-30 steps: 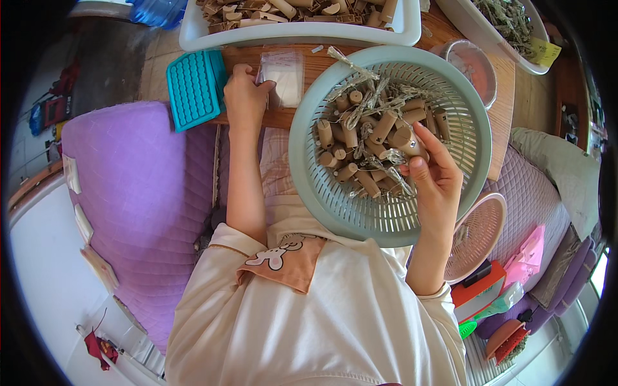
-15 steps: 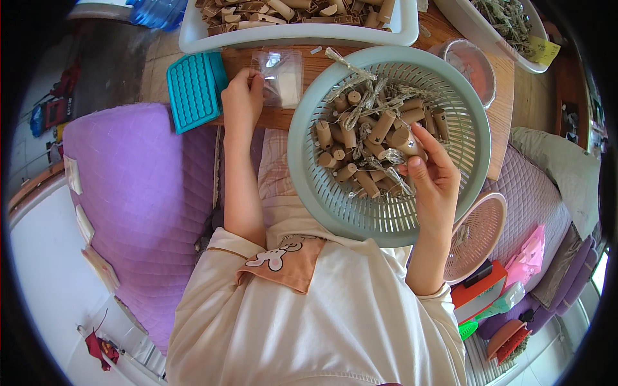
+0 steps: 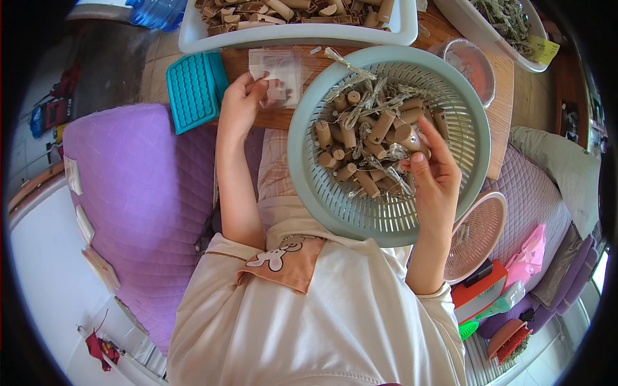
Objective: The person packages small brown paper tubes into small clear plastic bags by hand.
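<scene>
My right hand (image 3: 436,164) is closed round a short brown cylinder (image 3: 410,137), thumb on the near side and fingers on the far side, above a round grey-green plastic basket (image 3: 309,190). A crinkled clear strand (image 3: 397,153) lies by the cylinder. Several more brown cylinders (image 3: 367,183) and pale, twisted strands (image 3: 364,106) fill the basket. My left hand (image 3: 240,106) is pinched at the left edge of a small clear plastic bag (image 3: 286,67) on the wooden table; whether it grips the bag or something small is hidden. A few small pale pieces show in the bag.
Left of the bag lies a teal ridged tray (image 3: 193,90). A white tub (image 3: 299,37) of brown pieces stands behind the basket. At the back right are a clear round container (image 3: 490,74) and a white tray (image 3: 537,63) of strands. A pink basket (image 3: 501,219) sits lower right.
My left hand has turned slightly and shifted down at the bag, which now looks hazier and sits a little differently. My right hand's cylinder has tilted and moved slightly right; its fingers have shifted.
</scene>
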